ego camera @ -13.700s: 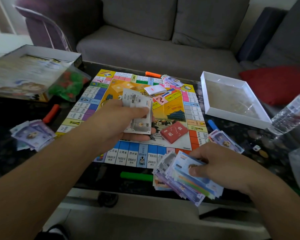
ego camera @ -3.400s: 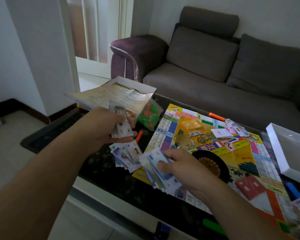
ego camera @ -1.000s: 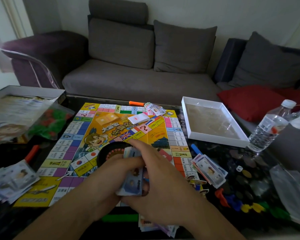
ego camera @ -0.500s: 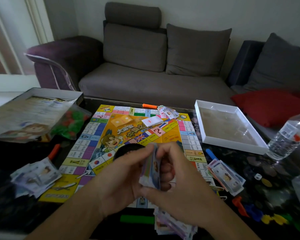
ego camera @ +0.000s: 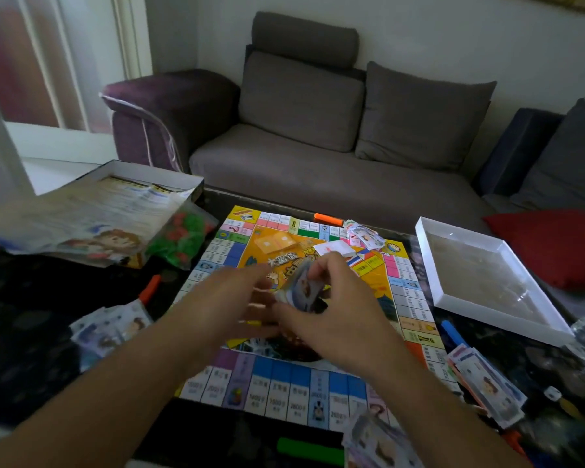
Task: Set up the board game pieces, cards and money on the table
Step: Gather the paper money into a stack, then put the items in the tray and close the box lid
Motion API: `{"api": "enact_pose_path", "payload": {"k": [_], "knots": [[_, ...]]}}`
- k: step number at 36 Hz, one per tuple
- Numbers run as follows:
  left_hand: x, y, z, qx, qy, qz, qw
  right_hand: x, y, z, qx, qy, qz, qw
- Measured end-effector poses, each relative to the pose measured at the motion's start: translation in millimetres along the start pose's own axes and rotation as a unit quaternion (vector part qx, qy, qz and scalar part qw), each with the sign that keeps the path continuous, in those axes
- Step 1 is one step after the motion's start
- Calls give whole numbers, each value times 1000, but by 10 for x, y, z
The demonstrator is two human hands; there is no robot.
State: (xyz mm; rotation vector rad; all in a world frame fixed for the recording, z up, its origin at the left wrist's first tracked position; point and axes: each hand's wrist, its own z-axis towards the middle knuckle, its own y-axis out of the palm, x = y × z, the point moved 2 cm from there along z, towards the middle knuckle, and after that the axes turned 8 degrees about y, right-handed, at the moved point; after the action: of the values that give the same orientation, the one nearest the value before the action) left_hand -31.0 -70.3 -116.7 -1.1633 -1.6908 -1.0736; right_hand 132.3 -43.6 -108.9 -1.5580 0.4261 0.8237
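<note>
Head view: bluish banknotes [ego camera: 302, 289] stacked, blurred

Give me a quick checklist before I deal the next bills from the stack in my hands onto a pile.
1. Stack of bills gripped: ok, right hand holds it above the board.
2. Left hand free to peel a bill: cannot tell, it is blurred.
3. Left money pile on the table: ok, beside the board.
4. Right money pile in place: ok, off the board's right edge.
5. Near money pile in place: ok, by the green marker.
6. Far money pile in place: ok, at the board's far edge.
</note>
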Motion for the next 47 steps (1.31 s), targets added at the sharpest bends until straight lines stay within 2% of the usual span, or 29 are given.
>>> {"api": "enact_pose_path", "payload": {"k": [3, 5, 12, 16, 18, 24, 28, 35, 40, 47], "knots": [[273, -265, 21, 96, 44, 48, 993, -71, 215, 414, -14, 29, -52, 998], [410, -363, -12, 117, 63, 23, 991, -71, 382, 688, -17, 35, -84, 996], [569, -475, -3, 111, 66, -7, 992, -45, 872, 1253, 60, 45, -239, 968], [587, -456, 3, 86, 72, 0, 994, 23, 1049, 1264, -26, 65, -334, 940], [587, -436, 3, 89, 66, -13, 994, 29, 1047, 1256, -36, 66, -353, 933], [528, -408, 42, 88, 56, 4, 995, -25, 771, 1212, 41, 58, -278, 958], [467, -361, 3, 86, 68, 21, 994, 10, 436, 1031, 84, 46, -155, 983], [333, -199, -83, 44, 69, 40, 996, 75, -123, 473, 88, 55, -76, 992], [208, -36, -181, 28, 98, 38, 994, 147, -380, 68, 91, 58, -50, 993], [43, 171, -268, -10, 114, 113, 987, 398, -511, -397, 108, 37, 4, 993]]}}
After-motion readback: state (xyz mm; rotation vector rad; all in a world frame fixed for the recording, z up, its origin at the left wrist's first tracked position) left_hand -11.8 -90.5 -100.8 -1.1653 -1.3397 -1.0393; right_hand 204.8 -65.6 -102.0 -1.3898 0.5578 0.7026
